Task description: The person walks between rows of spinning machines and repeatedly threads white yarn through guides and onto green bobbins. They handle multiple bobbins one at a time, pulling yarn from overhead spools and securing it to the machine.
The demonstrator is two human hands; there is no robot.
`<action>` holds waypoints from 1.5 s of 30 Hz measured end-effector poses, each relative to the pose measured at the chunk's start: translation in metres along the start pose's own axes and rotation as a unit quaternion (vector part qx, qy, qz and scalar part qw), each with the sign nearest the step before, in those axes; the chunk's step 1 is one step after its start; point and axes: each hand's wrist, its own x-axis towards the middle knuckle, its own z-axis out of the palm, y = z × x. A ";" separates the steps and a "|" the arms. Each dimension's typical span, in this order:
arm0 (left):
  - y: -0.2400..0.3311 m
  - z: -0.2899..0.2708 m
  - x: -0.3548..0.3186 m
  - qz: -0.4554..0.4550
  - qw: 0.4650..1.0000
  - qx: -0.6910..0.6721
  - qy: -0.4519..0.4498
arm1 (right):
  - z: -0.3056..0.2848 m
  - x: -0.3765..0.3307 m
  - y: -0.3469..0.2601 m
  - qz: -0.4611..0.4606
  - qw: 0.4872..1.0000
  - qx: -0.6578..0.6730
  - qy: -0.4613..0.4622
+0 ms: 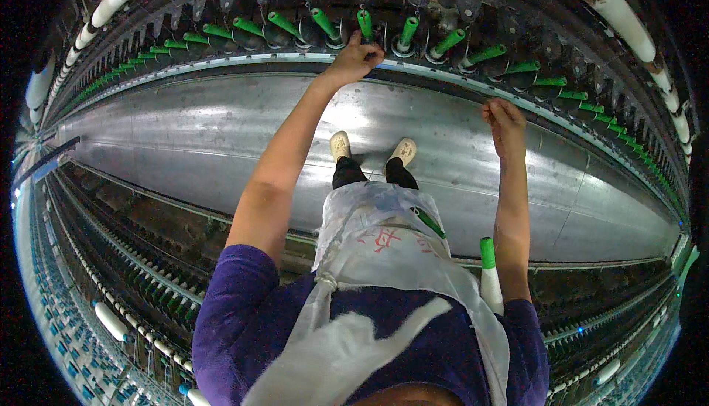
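Green bobbins [365,25] stood close-packed along the rail [221,66], leaving only narrow gaps between neighbours. The left hand [356,57] filled one such gap. Below the rail, the broad metal panel [192,132] lay open; the right hand [504,119] hung before it, unobstructed.

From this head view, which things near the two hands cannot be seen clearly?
- Left hand: its own fingers hide whatever it pinches by the green bobbin.
- Right hand: closed fist; any content is hidden, and a thread would be too thin to see.
- Bobbin row: far ends shrink and bend into the dark rim.
- White apron: its pocket contents are covered.
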 end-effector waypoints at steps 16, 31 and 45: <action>0.035 0.019 -0.001 0.040 0.944 0.308 -0.107 | -0.018 0.008 0.000 -0.013 0.997 0.060 -0.037; -0.008 0.061 -0.028 -0.205 0.880 -0.097 0.417 | 0.001 0.038 0.054 0.026 0.961 0.273 -0.041; 0.064 -0.002 -0.020 -0.262 0.824 -0.450 0.222 | 0.113 -0.031 -0.064 -0.285 0.899 -0.294 -0.153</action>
